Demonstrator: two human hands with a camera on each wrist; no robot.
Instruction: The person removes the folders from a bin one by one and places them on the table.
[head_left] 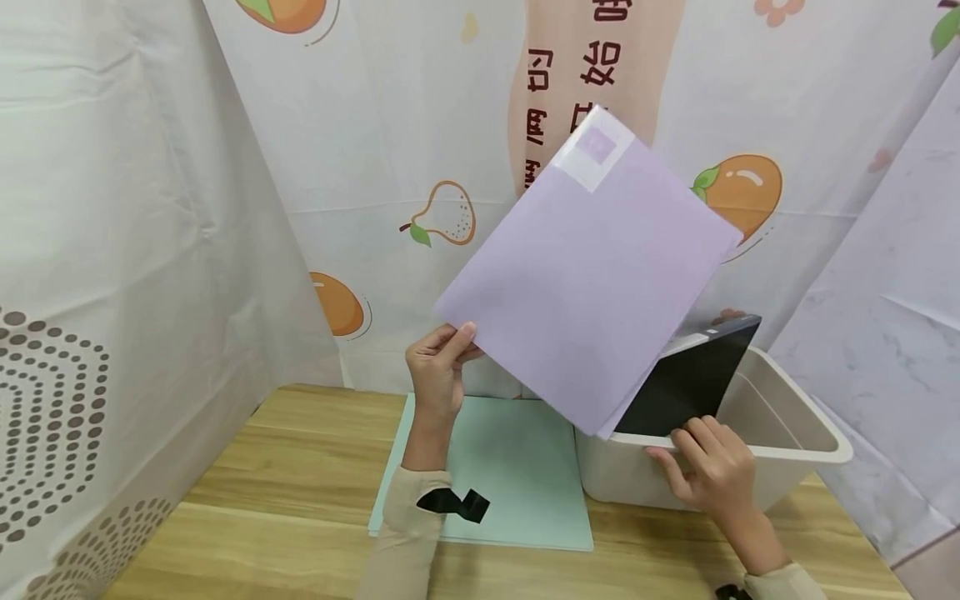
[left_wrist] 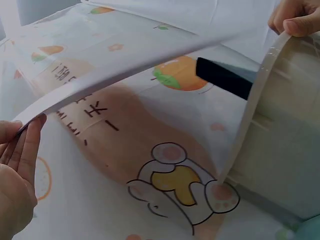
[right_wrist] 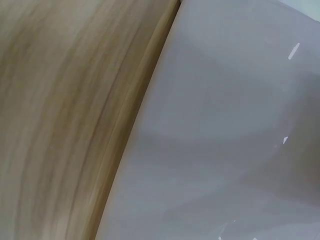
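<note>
A light purple folder [head_left: 585, 275] is held up, tilted, over the table and the left part of the bin. My left hand [head_left: 441, 367] pinches its lower left corner between thumb and fingers; the left wrist view shows the folder [left_wrist: 100, 82] nearly edge-on. On the front rim of a whitish plastic bin [head_left: 795, 454], my right hand [head_left: 712, 467] has its fingers curled over the edge. A black folder [head_left: 686, 375] leans inside the bin, partly hidden behind the purple one. Close up in the right wrist view is the bin's smooth outer wall [right_wrist: 210, 115].
Pale green folders [head_left: 517, 475] lie on the wooden table [head_left: 285, 475], left of the bin and partly under my left forearm. Behind the table hangs a white cloth [head_left: 397, 117] printed with fruit and lettering. Another patterned cloth [head_left: 135, 250] hangs at the left.
</note>
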